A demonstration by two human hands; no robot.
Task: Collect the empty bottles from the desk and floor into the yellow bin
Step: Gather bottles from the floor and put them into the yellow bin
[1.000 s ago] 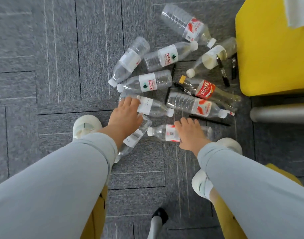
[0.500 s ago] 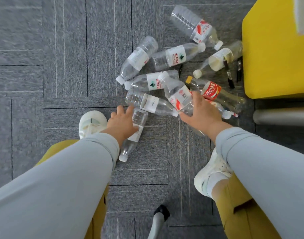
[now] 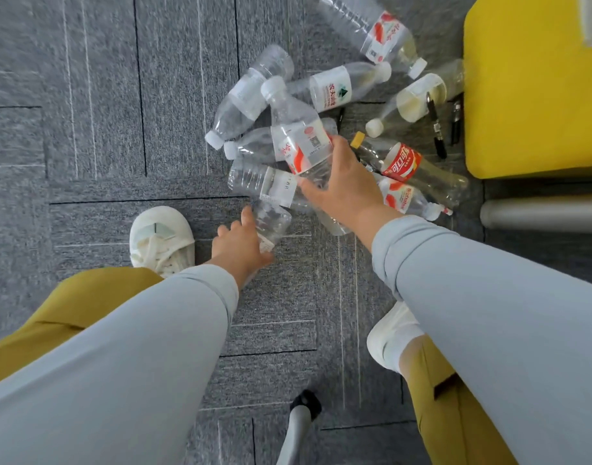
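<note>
- Early, I judge: one red-label bottle [image 3: 303, 146] is lifted in the right hand [image 3: 345, 193], fingers clamped round its lower body, cap pointing away from the person, left of the bin [image 3: 529, 95] and above the pile.
- The left hand [image 3: 241, 246] has its fingers curled on a clear bottle [image 3: 271, 223] lying on the carpet [image 3: 86, 129], farther left of the bin.
- About eight more bottles lie in a heap just left of the bin; none is visibly in it, and its inside is out of view.
- Bottles: thin, ribbed, see-through plastic, easily dented; carpet: rough grey tiles; bin: smooth, yellow, boxy.
</note>
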